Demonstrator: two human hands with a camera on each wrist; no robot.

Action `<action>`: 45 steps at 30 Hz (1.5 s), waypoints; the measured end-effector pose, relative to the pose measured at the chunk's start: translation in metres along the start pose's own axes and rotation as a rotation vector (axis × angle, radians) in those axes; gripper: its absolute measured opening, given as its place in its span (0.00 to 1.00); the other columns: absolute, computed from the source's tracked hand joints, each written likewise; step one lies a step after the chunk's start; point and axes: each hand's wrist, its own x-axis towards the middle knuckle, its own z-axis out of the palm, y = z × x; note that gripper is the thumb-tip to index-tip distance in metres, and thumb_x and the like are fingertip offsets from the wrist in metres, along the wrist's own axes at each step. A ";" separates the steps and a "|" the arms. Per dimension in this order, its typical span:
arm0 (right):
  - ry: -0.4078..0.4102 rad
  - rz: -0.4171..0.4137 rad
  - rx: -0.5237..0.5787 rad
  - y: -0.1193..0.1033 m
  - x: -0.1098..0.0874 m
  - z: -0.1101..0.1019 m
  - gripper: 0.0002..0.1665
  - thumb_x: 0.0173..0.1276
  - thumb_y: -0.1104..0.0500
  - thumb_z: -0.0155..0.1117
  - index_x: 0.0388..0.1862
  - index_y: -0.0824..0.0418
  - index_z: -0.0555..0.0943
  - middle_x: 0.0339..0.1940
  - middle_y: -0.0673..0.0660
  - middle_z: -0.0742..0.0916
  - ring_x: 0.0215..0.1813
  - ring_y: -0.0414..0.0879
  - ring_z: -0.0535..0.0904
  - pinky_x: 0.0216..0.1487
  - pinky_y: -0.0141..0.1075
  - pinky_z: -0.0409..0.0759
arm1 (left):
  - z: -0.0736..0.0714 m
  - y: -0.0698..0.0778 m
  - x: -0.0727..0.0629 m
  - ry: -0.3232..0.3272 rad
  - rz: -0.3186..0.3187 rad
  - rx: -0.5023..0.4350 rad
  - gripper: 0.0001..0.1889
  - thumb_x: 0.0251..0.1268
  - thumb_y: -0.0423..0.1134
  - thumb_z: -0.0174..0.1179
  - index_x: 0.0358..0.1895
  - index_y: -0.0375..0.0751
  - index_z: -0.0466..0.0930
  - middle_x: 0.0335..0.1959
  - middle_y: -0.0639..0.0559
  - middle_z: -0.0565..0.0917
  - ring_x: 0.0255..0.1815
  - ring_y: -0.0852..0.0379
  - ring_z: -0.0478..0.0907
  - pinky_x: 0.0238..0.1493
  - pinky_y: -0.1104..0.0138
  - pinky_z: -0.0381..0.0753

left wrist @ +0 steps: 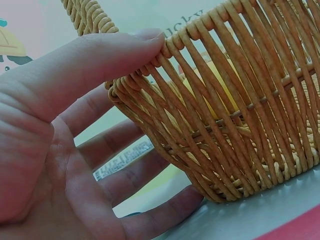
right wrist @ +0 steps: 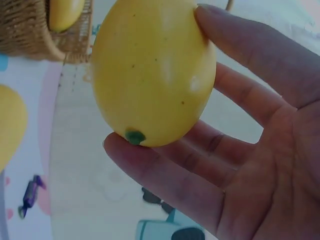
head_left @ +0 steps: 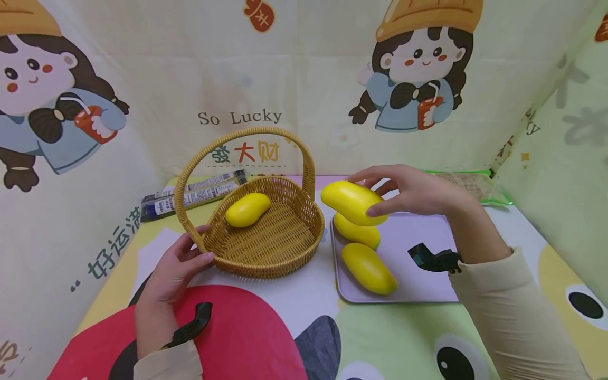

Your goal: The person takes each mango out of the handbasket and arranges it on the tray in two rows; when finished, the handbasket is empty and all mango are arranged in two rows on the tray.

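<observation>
A wicker basket (head_left: pixel 266 271) with a tall arched handle stands left of centre. One yellow mango (head_left: pixel 248 210) lies inside it. My left hand (head_left: pixel 173 269) grips the basket's left rim, thumb over the edge and fingers behind the wall, as the left wrist view shows. Above the left edge of a pale purple tray (head_left: pixel 423 237), my right hand (head_left: pixel 413 190) holds another mango (head_left: pixel 351 201) between thumb and fingers. In the right wrist view this mango (right wrist: pixel 155 75) has a green stem spot. Two more mangoes, a rear one (head_left: pixel 356 235) and a front one (head_left: pixel 369 269), rest on the tray.
Long printed packages (head_left: pixel 190 196) lie behind the basket on the left. At the back right, a green-edged bag (head_left: pixel 475 186) lies beyond the tray. A patterned cloth (head_left: pixel 304 95) hangs behind the table. A small purple wrapped item (right wrist: pixel 31 196) appears in the right wrist view.
</observation>
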 end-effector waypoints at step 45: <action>-0.016 0.451 0.124 0.151 -0.048 0.010 0.48 0.70 0.50 0.72 0.80 0.64 0.60 0.69 0.77 0.68 0.58 0.60 0.77 0.52 0.51 0.88 | 0.003 0.001 -0.001 0.016 0.000 0.016 0.33 0.75 0.34 0.61 0.79 0.51 0.61 0.79 0.49 0.60 0.70 0.60 0.72 0.59 0.74 0.81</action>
